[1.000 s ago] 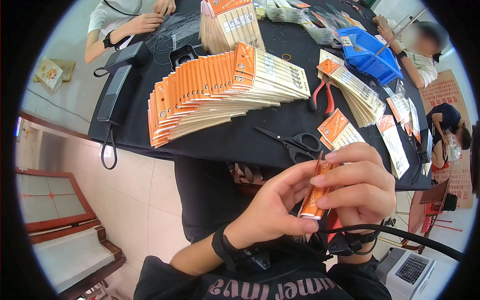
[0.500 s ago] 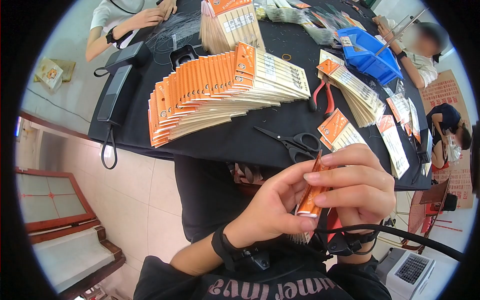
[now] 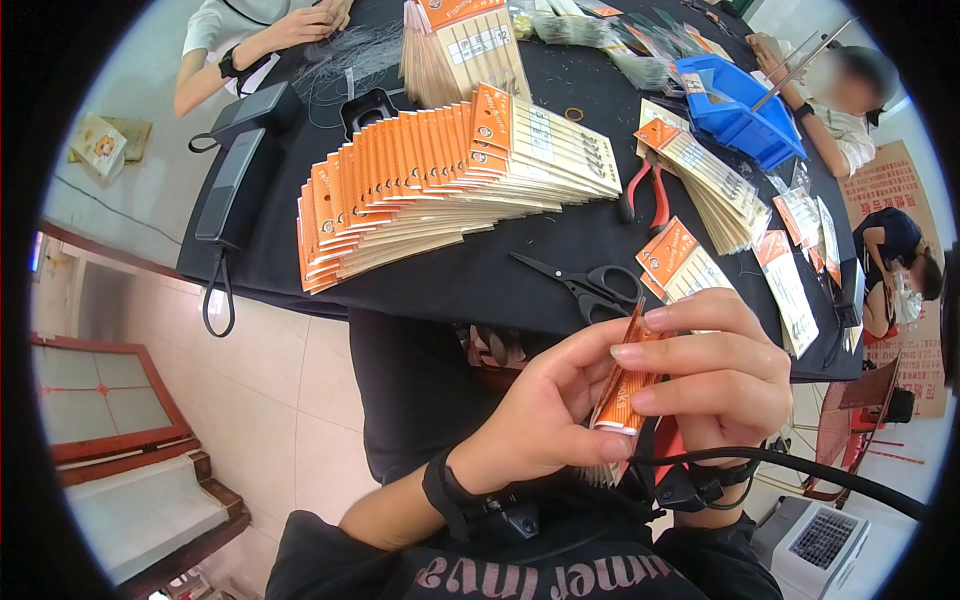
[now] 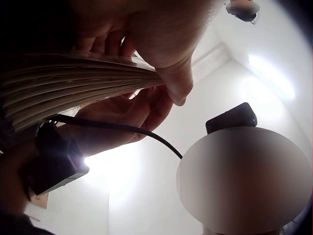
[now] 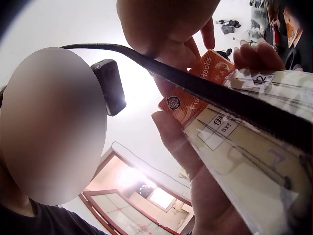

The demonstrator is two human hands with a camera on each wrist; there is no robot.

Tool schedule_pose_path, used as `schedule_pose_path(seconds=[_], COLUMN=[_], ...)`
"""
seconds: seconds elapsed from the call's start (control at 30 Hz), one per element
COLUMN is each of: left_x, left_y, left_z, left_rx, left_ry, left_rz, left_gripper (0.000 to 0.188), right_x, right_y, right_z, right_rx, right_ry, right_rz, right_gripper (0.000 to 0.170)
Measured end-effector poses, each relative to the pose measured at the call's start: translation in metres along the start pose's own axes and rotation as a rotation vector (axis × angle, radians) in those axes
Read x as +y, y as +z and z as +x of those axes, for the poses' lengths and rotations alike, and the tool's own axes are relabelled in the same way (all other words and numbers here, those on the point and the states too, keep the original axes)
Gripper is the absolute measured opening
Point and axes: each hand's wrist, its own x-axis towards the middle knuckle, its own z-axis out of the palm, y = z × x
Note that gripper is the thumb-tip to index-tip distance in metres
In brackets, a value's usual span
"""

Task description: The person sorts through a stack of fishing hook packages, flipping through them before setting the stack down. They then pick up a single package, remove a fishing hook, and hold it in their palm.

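The left grip (image 3: 540, 420) clamps the fishing-hook packets (image 3: 619, 402); the right grip (image 3: 725, 375) is curled on their orange tops (image 5: 222, 69). Probably this is counting or aligning; next calls for gentle separating.

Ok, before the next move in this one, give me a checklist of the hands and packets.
1. Left hand gripping the held packets: ok, thumb on one side, fingers on the other.
2. Right hand on the packets: ok, fingertips against the orange header.
3. Cable clear of the packets: cannot tell; it crosses before them.
4. Scissors laid down: ok, on the table.
5. Packet count: cannot tell.
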Motion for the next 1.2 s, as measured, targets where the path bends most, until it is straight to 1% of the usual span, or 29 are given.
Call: schedule_pose_path(seconds=[0.23, 0.37, 0.43, 0.57, 0.67, 0.77, 0.83, 0.87, 0.9, 0.93, 0.97, 1.0, 1.03, 1.07, 1.1, 1.13, 1.2], left_x=[0.003, 0.004, 0.000, 0.001, 0.003, 0.007, 0.007, 0.008, 0.009, 0.011, 0.013, 0.017, 0.019, 0.021, 0.022, 0.026, 0.021], left_y=[0.002, 0.005, 0.003, 0.007, 0.006, 0.008, 0.008, 0.008, 0.008, 0.007, 0.006, 0.010, 0.008, 0.004, 0.002, 0.006, 0.000], left_z=[0.002, 0.003, 0.003, 0.004, 0.003, 0.001, 0.000, 0.001, 0.001, -0.001, -0.002, -0.003, -0.003, -0.003, -0.003, -0.003, -0.002], left_rx=[-0.001, 0.028, 0.025, 0.057, 0.093, 0.114, 0.107, 0.098, 0.108, 0.113, 0.115, 0.160, 0.151, 0.143, 0.135, 0.167, 0.162], left_ry=[-0.024, -0.037, 0.003, 0.051, 0.159, 0.171, 0.156, 0.151, 0.126, 0.102, 0.076, 0.068, 0.077, 0.084, 0.089, 0.093, 0.160], left_rz=[-0.009, 0.018, 0.105, 0.277, 0.598, 0.639, 0.575, 0.545, 0.486, 0.425, 0.364, 0.331, 0.291, 0.252, 0.215, 0.297, 0.279], left_gripper=[0.092, 0.091, 0.091, 0.088, 0.085, 0.084, 0.086, 0.087, 0.092, 0.097, 0.102, 0.107, 0.109, 0.111, 0.113, 0.117, 0.118], right_x=[-0.001, -0.001, -0.004, -0.005, -0.006, -0.009, -0.009, -0.008, -0.006, -0.004, -0.006, -0.004, -0.001, 0.001, 0.003, 0.005, 0.005], right_y=[0.000, 0.004, 0.005, 0.002, 0.002, 0.003, -0.001, -0.006, -0.013, -0.020, -0.026, -0.031, -0.036, -0.041, -0.043, -0.043, -0.040], right_z=[-0.001, -0.002, -0.001, -0.002, -0.004, -0.006, -0.006, -0.007, -0.009, -0.015, -0.016, -0.018, -0.022, -0.028, -0.034, -0.041, -0.048], right_rx=[0.014, 0.061, 0.076, 0.044, 0.051, 0.087, 0.083, 0.087, 0.093, 0.111, 0.130, 0.111, 0.094, 0.017, -0.012, -0.041, -0.071], right_ry=[0.030, 0.043, 0.071, 0.078, 0.101, 0.149, 0.157, 0.189, 0.218, 0.321, 0.465, 0.543, 0.623, 0.684, 0.703, 0.722, 0.768], right_rz=[-0.008, 0.001, -0.008, -0.058, -0.053, -0.035, -0.042, -0.076, -0.117, -0.196, -0.267, -0.310, -0.352, -0.388, -0.417, -0.443, -0.489], right_gripper=[0.016, 0.021, 0.024, 0.024, 0.022, 0.023, 0.026, 0.029, 0.032, 0.033, 0.031, 0.032, 0.035, 0.047, 0.048, 0.050, 0.055])
